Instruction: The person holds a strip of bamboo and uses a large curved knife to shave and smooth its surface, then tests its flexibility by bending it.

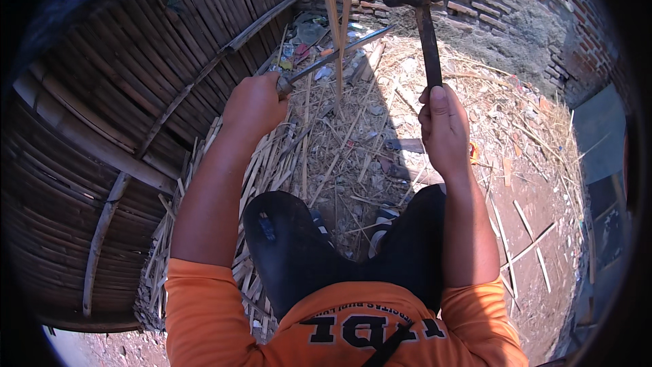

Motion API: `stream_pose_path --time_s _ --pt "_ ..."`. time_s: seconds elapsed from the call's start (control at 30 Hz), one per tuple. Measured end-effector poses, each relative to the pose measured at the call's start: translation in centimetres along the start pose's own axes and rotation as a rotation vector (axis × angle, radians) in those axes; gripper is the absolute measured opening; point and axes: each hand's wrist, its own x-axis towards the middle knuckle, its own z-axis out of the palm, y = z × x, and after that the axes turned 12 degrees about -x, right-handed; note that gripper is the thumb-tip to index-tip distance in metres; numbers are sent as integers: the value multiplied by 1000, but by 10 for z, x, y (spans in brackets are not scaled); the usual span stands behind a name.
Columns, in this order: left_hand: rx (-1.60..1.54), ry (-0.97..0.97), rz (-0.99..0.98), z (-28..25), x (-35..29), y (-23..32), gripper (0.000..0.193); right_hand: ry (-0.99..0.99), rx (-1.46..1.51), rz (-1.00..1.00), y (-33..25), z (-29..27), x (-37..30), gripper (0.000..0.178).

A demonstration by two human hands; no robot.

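My left hand [255,109] is closed around the handle of a long-bladed knife [318,65], a machete by its look. Its blade slants up and to the right, crossing an upright bamboo strip [331,0]. A second light strip [345,10] stands close beside the first, and the two meet lower down near the blade. Whether the blade sits in a split between them I cannot tell. In my right hand [445,126] is a hammer [428,41], gripped by its dark handle with the thumb along it. The hammer's head is up, to the right of the blade tip and apart from it.
Cut strips [305,136] and shavings litter the ground around my feet. A slatted bamboo wall [136,61] rises on the left, and a brick wall [489,0] stands at the back. Several loose sticks [530,248] lie at the right. A grey panel [601,136] stands at the right edge.
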Motion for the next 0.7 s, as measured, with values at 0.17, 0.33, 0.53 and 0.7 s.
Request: stream_pose_path --time_s 0.17,0.33,0.53,0.7 --pt "14 24 8 -8 20 6 25 -140 -350 132 43 15 19 47" --pt "26 9 -5 -12 28 -9 24 -88 -72 98 15 8 23 46" --pt "13 -2 42 -6 36 0 26 -146 -290 66 18 20 56 45" --pt "20 -36 -4 2 41 6 22 -123 -63 105 0 1 46 43"
